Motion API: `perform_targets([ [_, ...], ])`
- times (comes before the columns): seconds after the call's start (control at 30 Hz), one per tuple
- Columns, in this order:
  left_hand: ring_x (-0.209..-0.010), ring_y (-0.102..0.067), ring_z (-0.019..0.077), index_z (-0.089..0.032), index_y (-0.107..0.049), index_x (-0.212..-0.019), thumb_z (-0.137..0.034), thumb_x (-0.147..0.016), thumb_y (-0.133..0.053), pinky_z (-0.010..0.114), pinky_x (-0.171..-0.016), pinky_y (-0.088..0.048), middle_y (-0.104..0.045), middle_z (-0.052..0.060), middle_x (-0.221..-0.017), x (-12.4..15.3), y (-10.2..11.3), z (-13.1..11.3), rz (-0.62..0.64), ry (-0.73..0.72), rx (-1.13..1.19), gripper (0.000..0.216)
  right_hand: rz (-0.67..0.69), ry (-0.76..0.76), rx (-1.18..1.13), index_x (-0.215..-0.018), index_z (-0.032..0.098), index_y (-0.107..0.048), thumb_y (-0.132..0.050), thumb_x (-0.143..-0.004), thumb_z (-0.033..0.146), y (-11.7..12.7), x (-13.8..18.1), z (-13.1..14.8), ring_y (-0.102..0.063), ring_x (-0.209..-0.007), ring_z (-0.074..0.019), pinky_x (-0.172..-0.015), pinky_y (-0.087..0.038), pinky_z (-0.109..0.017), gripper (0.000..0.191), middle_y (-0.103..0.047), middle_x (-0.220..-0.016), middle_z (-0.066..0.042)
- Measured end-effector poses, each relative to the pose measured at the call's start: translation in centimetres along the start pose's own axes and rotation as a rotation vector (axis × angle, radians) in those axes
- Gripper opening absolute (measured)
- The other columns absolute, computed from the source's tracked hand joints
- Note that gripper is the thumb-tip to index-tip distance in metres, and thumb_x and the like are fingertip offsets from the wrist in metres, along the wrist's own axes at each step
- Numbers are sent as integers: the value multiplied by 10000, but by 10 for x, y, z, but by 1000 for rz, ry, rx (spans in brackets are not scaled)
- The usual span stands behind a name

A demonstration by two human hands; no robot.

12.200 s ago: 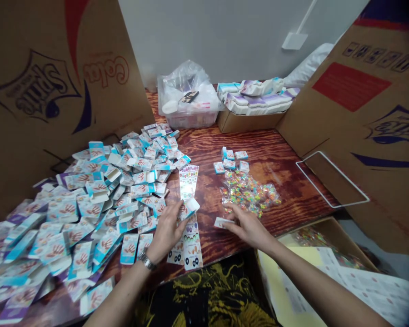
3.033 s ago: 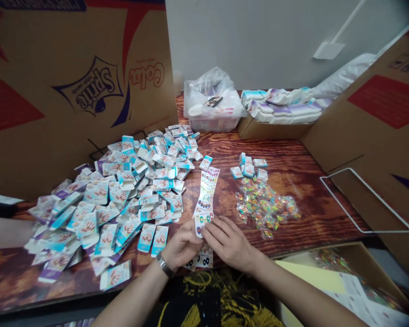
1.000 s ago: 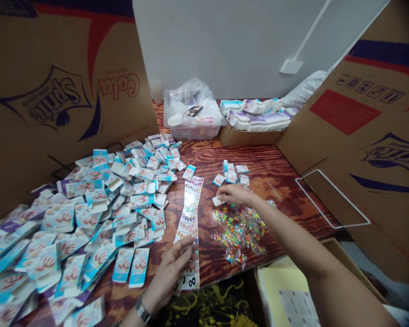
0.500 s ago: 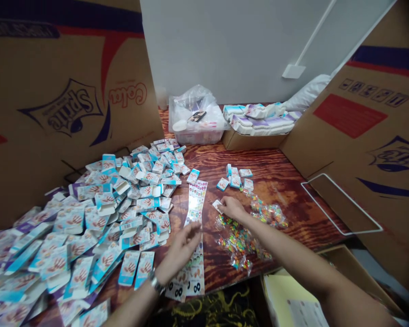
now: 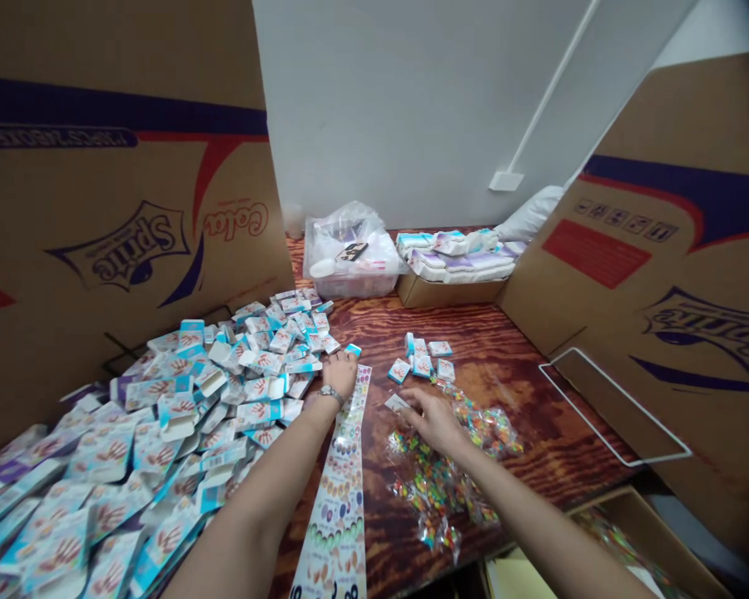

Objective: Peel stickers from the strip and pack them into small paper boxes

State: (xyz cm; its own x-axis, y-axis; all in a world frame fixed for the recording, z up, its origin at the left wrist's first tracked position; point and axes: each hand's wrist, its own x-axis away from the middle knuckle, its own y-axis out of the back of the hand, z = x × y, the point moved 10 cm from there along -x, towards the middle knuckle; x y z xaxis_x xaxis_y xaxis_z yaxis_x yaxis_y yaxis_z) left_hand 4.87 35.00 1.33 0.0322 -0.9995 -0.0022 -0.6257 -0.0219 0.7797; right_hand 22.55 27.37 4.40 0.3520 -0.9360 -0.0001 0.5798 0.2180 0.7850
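White card carton (image 5: 397, 403) looked flimsy, best pinched by its edges; my spread right hand (image 5: 434, 420) hovered beside it, left hand (image 5: 340, 374) at another carton (image 5: 353, 350).

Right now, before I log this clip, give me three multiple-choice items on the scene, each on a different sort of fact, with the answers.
1. Which wrist wears the watch? A right B left C neither
2. What colour edges the small printed boxes? A orange B black C turquoise
3. The printed strip is: A flat on the wooden table B held up in the air C rolled up

Answers:
1. B: the watch sits just behind the left hand.
2. C: turquoise runs along the box edges.
3. A: neither the left hand nor the right hand holds it.
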Motion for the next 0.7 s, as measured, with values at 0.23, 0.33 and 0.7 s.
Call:
perform_targets([
  [0.23,-951,-572,222,-154,-542,-1111,-339,-896,-388,342,-764,-496,-584,116,-1076,62,16,-1,106,55,597,323,-325,394,70,-1009,216,-650,-482,-908,240,50,22,49,-586,-833,-200,-720,-460,-302,198,-626,-898,-68],
  [0.33,-761,-615,187,-141,-540,-1084,-447,-887,-359,291,-591,-515,-620,108,-980,112,14,6,192,146,869,407,-396,605,263,-1060,228,-641,-473,-917,183,50,38,81,-566,-786,-183,-684,-447,-290,226,-616,-863,-67],
  [0.7,-470,-559,116,-111,-570,-897,-258,-791,-581,196,-389,-453,-625,43,-714,188,-11,23,318,614,1610,182,-122,1076,606,-1081,221,-594,-449,-935,152,-7,74,141,-561,-738,-160,-631,-443,-296,217,-642,-865,-43],
])
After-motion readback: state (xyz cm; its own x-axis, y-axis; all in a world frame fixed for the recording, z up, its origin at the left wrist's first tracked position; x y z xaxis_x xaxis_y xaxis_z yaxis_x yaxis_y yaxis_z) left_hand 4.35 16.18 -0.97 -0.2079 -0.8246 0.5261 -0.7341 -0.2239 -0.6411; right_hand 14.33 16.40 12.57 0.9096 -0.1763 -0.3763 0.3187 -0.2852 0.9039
